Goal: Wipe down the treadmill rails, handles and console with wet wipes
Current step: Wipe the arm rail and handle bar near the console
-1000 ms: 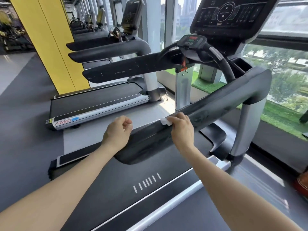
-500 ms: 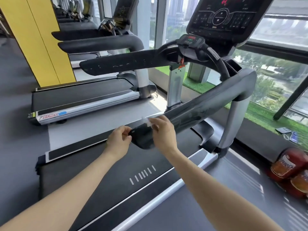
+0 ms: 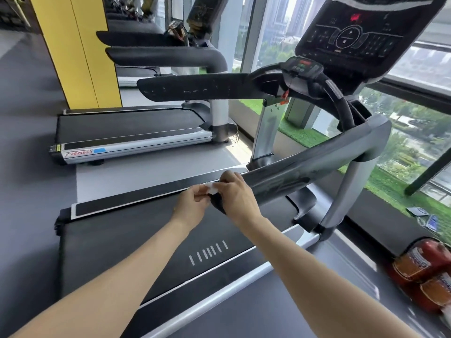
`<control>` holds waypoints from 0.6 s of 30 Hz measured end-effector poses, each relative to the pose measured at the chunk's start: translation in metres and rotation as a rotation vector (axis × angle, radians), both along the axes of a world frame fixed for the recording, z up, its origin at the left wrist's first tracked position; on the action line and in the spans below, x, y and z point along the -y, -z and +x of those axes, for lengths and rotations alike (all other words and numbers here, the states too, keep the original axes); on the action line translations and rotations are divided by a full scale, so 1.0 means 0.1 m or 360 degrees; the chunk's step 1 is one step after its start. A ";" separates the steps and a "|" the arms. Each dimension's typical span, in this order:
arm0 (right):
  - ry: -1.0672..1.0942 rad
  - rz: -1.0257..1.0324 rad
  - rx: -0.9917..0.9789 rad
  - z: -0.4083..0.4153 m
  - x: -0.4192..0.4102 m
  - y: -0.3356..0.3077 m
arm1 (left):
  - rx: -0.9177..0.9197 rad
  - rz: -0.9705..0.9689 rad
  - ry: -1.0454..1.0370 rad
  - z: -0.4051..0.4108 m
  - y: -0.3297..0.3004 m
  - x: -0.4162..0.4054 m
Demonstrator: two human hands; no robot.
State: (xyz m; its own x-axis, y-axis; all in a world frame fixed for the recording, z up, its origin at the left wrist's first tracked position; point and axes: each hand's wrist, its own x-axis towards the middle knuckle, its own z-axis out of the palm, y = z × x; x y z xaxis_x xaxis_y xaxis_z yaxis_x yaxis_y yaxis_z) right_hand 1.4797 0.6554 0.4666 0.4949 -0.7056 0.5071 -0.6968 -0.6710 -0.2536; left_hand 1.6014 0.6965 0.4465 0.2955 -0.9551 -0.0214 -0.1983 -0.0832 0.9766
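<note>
Both hands met at the near end of the right handrail (image 3: pixel 300 172), centre of the frame. The right hand (image 3: pixel 240 198) lay over the rail's rounded tip, its fingers (image 3: pixel 227 178) curled round the tip and pressing on a small white wet wipe (image 3: pixel 211 187). The left hand (image 3: pixel 191 206) came in from the left, fingers bent, and pinched the wipe's lower edge just beside the rail tip. The wipe showed only as a crumpled patch between the two hands, touching both.

The handrail ran up and right from the hands to its grey corner housing at centre right, where a silver upright dropped to the deck. The left handrail (image 3: pixel 195 90) crossed the upper middle of the frame, dotted with pale marks. The console (image 3: pixel 361 32) sat at upper right, dark, with a round control ring and a small red lit patch near its top. A smaller control pod (image 3: pixel 302 65) with a red display stood below it.

The black running belt (image 3: pixel 136 242) filled the lower centre under both forearms, with a row of short white dashes. A second treadmill (image 3: pixel 131 137) stood at left centre, beyond it a yellow pillar (image 3: pixel 78 52) at upper left. Red cylinders (image 3: pixel 424 272) lay at lower right on the floor by the window.
</note>
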 end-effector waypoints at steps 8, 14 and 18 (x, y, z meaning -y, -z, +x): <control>-0.0119 -0.0028 -0.0123 -0.17 -0.10 0.08 | -0.0253 0.0003 -0.0017 -0.01 0.05 0.03; -0.0066 -0.0004 -0.0097 -0.11 -0.07 0.02 | -0.0225 -0.0005 0.0017 0.02 0.03 0.06; -0.0126 -0.0005 -0.0028 -0.18 -0.15 0.00 | -0.0186 0.0005 0.0002 0.03 0.09 0.09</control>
